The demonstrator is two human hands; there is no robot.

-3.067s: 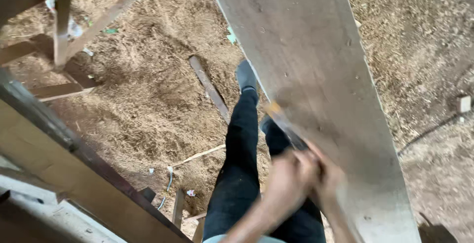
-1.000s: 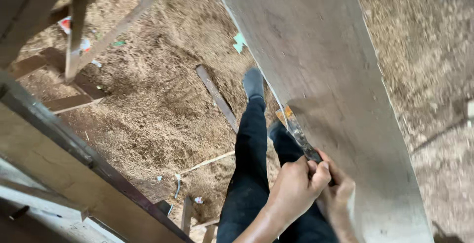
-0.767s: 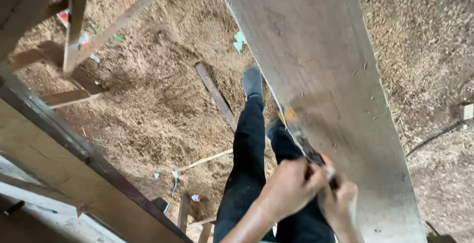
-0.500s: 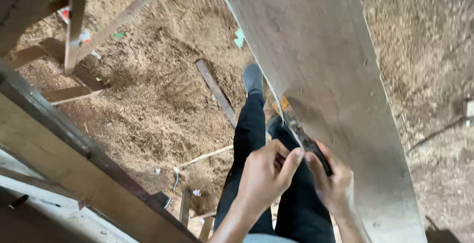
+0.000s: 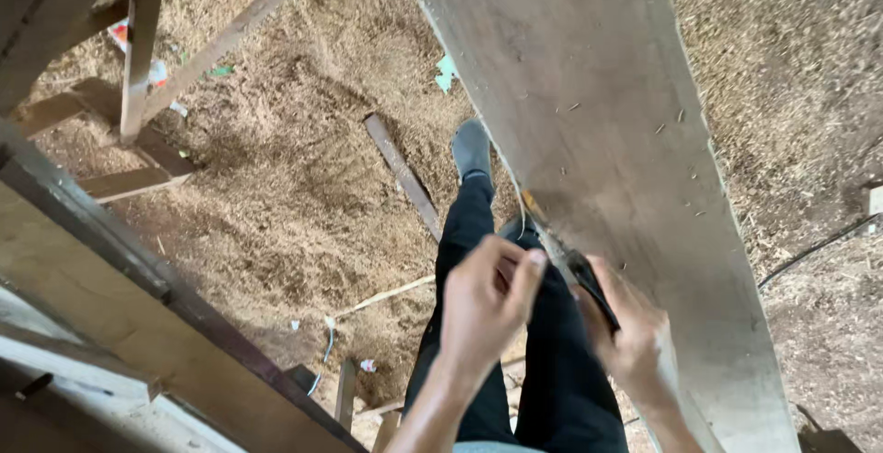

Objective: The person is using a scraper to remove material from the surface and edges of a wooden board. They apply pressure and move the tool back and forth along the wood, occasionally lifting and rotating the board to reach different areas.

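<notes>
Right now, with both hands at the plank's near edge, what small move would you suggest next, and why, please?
Probably bring the left hand back onto the dark tool. It hovers just off it, fingers curled, while only the right hand steadies the tool against the long plank.

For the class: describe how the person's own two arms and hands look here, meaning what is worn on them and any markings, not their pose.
Both arms are bare to the bottom edge of the picture: no sleeve shows. The left hand and right hand wear no gloves, and no ring, watch or marking shows. The fingers look slim, with short nails.
</notes>
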